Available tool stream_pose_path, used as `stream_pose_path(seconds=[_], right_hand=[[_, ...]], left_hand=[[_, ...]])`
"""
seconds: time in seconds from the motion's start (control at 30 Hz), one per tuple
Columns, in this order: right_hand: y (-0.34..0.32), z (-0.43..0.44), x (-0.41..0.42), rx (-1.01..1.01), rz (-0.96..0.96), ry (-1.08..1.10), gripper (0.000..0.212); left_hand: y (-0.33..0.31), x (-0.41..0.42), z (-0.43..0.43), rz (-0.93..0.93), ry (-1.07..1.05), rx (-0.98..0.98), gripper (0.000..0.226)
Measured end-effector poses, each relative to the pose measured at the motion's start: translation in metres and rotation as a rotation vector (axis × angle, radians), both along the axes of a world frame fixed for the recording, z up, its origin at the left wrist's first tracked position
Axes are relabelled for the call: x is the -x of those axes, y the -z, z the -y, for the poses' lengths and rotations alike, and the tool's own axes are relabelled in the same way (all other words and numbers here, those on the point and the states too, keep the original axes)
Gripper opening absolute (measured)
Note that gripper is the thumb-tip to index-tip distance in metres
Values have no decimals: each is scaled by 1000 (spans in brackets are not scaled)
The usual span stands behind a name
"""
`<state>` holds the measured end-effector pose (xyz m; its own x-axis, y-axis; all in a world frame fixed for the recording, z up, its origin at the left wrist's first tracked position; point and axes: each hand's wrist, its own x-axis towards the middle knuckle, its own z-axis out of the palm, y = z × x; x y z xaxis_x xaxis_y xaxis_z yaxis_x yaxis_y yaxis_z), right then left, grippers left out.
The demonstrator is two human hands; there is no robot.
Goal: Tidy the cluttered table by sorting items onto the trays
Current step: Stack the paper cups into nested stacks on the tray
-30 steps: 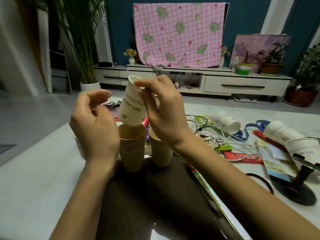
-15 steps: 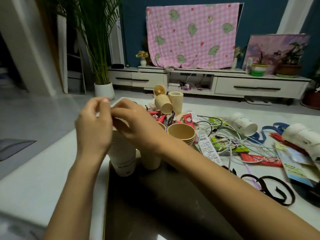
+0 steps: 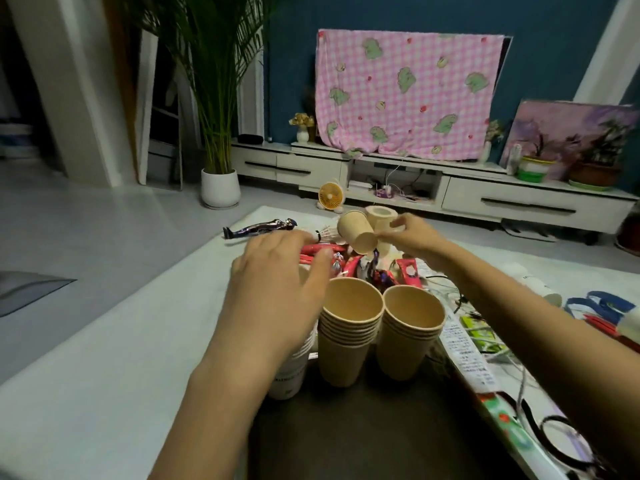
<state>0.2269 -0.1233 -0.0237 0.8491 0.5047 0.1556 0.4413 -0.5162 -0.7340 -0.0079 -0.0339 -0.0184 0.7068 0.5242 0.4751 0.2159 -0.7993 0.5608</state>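
Observation:
A dark tray (image 3: 363, 431) lies on the white table in front of me. On its far end stand two stacks of brown paper cups (image 3: 349, 327) (image 3: 412, 327) and a stack of white paper cups (image 3: 289, 372) at the left. My left hand (image 3: 277, 292) hovers flat over the white stack, fingers straight. My right hand (image 3: 412, 233) reaches to the far side and grips a tilted brown paper cup (image 3: 356, 233); another brown cup (image 3: 381, 213) stands upright just behind it.
Red snack wrappers (image 3: 346, 265) pile up behind the stacks. Cables, a leaflet (image 3: 467, 355), a fallen white cup (image 3: 540, 285), a blue lanyard (image 3: 602, 303) and a black loop (image 3: 561, 441) lie to the right. A dark toy figure (image 3: 259, 228) lies far left.
Both hands have let go of the white cup, now nested on the white stack. My right hand has moved far forward to the brown cups at the back; my left hand has opened.

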Motion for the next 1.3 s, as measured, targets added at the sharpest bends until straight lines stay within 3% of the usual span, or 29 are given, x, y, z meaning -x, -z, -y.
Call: stream_pose_path(seconds=[0.1,0.27,0.57,0.77,0.83,0.93,1.17,1.3], right_hand=[[9,-25,-18,95,-4,-48,28],[32,-50,-42,102,-115,-3,58],[49,-48,-60,93,-174,199,61],[45,-44,-64,348,327,236,76],[46,-44,-65,402,413,176,75],[49,-46,-66,364,389,163,63],[58,-59,-70,364,367,208,39],[57,-54,-63,257,286,236,34]], left_hand=[[1,-7,5,-112,42,-36,39],[3,-11,-3,-194,44,-72,38],[1,-11,-3,-210,39,-26,37],[-2,-14,0,-118,18,169,32],[-1,-14,-1,-100,-2,195,31],[0,-13,-5,-89,-7,219,30],[2,-15,-10,-191,-74,79,32],[1,-14,-9,-162,-5,173,28]])
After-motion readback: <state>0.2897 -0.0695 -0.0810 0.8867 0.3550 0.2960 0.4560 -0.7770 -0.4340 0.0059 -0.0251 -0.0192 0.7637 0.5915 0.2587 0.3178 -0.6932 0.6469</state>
